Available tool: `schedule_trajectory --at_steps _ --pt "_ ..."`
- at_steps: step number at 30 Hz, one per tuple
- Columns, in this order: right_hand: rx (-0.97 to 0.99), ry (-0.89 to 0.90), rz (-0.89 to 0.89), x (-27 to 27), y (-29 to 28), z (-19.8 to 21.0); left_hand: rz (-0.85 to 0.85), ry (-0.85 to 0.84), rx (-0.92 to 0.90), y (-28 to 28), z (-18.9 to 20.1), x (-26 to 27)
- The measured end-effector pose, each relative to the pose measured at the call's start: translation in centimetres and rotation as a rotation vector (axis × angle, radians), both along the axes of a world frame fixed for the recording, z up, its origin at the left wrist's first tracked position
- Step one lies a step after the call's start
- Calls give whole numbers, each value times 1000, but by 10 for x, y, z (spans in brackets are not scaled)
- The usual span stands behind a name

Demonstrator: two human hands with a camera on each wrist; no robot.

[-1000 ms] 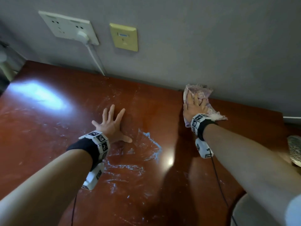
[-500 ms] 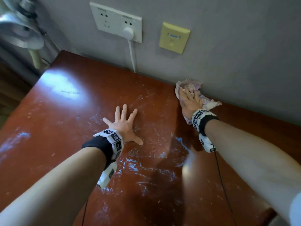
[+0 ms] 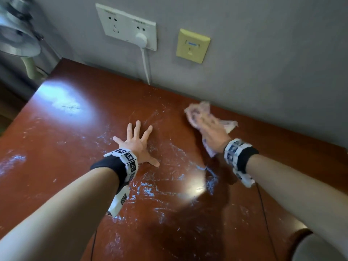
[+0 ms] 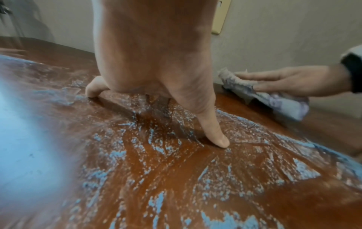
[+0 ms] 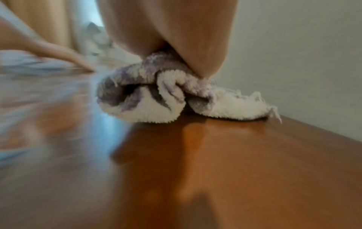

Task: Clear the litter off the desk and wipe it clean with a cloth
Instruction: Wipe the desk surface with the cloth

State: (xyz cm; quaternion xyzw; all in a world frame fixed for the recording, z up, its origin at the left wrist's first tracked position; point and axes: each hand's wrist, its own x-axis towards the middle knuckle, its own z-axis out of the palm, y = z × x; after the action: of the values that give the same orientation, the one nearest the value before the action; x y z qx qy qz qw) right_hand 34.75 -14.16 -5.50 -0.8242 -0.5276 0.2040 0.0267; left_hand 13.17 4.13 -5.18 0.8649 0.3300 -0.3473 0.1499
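Note:
The red-brown desk (image 3: 75, 147) carries white powdery smears (image 3: 160, 185) across its middle. My left hand (image 3: 135, 142) lies flat on it with fingers spread, the thumb tip (image 4: 221, 142) touching the smeared wood. By the wall, my right hand (image 3: 211, 132) presses with straight fingers on a crumpled white and purple cloth (image 3: 197, 110). In the left wrist view the right hand (image 4: 293, 80) lies on top of the cloth (image 4: 284, 102). The right wrist view shows the cloth (image 5: 156, 105) bunched under the palm. That hand is motion-blurred.
A grey wall runs along the desk's back edge, with a white socket plate (image 3: 130, 27), a plug and cord (image 3: 146, 66), and a yellow plate (image 3: 193, 46). A lamp (image 3: 17, 34) stands past the left edge. The wood behind the cloth (image 5: 235, 155) is smear-free.
The right hand has slid the cloth left along the back edge by the wall. The left hand stays spread flat on the desk. My view has turned left.

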Motion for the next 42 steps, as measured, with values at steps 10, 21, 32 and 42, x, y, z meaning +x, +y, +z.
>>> schedule_trajectory --at_steps 10,21,32,42 --pt "-164 2 -456 13 70 -8 19 -51 31 36 4 -32" --pt "-80 26 294 -105 108 -24 121 -47 36 82 4 -66" --pt "-64 -48 -318 13 144 -22 148 -38 3 88 -1 -65" --pt "-44 23 272 -122 157 -27 128 -68 0 91 -5 -68"
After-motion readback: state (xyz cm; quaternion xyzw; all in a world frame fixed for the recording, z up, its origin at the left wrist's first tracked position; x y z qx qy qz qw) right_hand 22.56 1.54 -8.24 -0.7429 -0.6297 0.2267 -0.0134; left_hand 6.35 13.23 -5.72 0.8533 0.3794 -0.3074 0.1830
